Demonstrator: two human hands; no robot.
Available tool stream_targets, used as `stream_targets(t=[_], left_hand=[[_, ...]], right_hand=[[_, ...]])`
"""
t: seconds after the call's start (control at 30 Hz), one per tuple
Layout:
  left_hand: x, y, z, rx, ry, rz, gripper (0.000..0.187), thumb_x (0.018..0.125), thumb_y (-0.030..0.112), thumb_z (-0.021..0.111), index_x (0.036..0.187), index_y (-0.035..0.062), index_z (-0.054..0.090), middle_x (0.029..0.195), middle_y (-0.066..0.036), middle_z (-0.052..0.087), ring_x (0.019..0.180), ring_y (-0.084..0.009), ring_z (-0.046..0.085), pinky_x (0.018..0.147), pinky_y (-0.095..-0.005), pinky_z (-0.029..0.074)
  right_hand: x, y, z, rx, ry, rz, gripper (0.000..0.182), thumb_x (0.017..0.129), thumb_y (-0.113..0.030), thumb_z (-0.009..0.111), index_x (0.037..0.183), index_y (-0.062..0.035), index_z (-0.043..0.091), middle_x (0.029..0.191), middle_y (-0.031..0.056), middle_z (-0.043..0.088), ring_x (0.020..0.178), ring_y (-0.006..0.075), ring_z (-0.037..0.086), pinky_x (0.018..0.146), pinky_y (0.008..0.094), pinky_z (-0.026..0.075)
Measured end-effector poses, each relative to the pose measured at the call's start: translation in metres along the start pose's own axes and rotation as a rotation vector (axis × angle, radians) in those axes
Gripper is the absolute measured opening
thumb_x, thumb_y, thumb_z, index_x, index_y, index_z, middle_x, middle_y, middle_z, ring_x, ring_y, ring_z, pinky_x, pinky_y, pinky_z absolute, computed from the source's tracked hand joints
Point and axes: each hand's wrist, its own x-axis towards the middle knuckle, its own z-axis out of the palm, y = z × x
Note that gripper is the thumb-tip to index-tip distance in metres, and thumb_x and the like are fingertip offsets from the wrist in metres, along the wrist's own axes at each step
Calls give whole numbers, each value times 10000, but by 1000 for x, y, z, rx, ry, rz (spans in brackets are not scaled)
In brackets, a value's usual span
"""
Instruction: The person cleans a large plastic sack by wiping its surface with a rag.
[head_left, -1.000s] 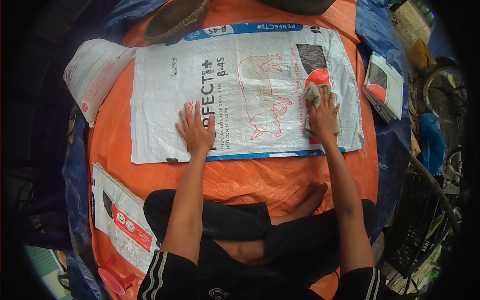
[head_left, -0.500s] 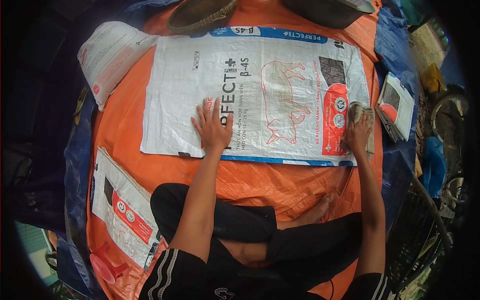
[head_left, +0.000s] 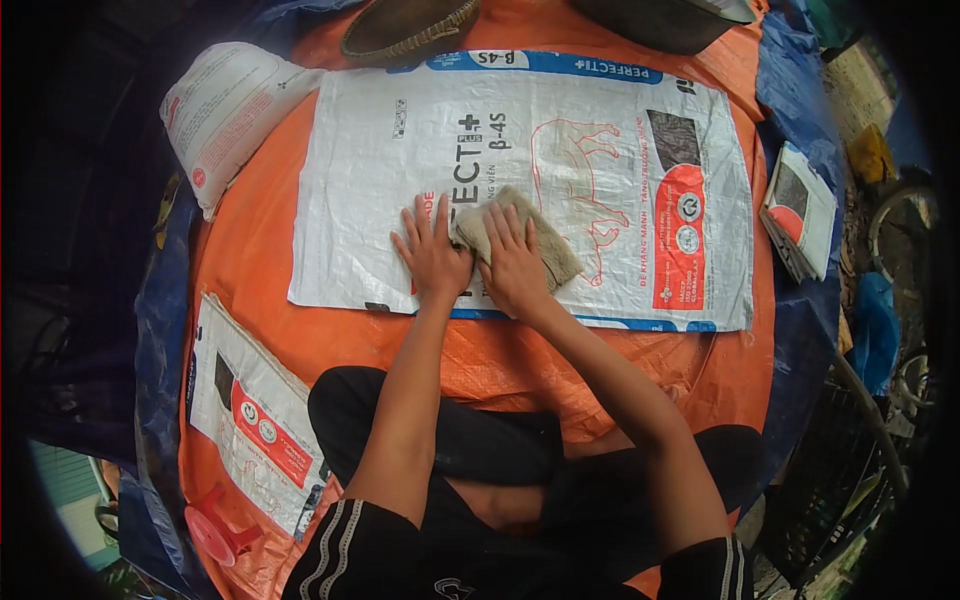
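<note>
A white woven feed sack (head_left: 370, 150) with a red pig outline lies flat in front of me, printed side up. My left hand (head_left: 436, 255) rests palm down on its left half, fingers spread, covering part of the lettering. Close beside it, my right hand (head_left: 516, 262) holds a folded beige cloth (head_left: 555, 255) against the sack, its fingers stretched over the top. The cloth hides some of the print near the middle. My two hands are almost touching.
An orange tarp (head_left: 240, 270) lies underneath, with blue sheeting (head_left: 790, 100) around it. A stuffed white sack (head_left: 230, 120) sits upper left. Folded sacks lie lower left (head_left: 250, 420) and right (head_left: 805, 215). A woven basket (head_left: 405, 30), a dark basin (head_left: 665, 25) and a red plastic object (head_left: 218, 528) stand around.
My right hand has moved the cloth left, from the sack's right edge to its middle beside my left hand. My left hand stays in about the same place on the sack.
</note>
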Motion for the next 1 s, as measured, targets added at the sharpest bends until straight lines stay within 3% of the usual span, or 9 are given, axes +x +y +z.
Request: stream_targets(t=[0.33,0.5,0.77,1.0], left_hand=[[1,2,1,-19,-1,6,637,938,501,501,1500,230,369,1581,-160,253,1462,-410,188,1156,-620,90],[0,3,-1,-19,-32,8,643,945,515,484,1505,225,360,1587,-158,243,1466,-410,176,1162,-610,76],[0,1,1,-19,-38,8,652,948,516,487,1513,222,347,1595,-153,230,1467,-408,174,1165,-602,62],[-3,-4,-5,16,-52,56,649,957,483,504,1526,236,314,1601,-135,221,1467,-399,186,1159,-601,112]], right_hand=[[49,70,-9,-79,128,230,737,879,-322,583,1504,-43,307,1601,89,245,1498,261,163,1204,521,73],[25,156,-42,-218,256,375,714,900,-332,556,1510,-62,303,1610,74,229,1508,254,123,1202,531,60],[-43,306,-127,-534,164,668,633,966,-356,453,1521,-102,286,1603,32,258,1501,247,159,1191,562,66],[-51,333,-142,-560,185,715,642,963,-354,469,1523,-102,283,1600,37,265,1488,284,197,1178,571,146]])
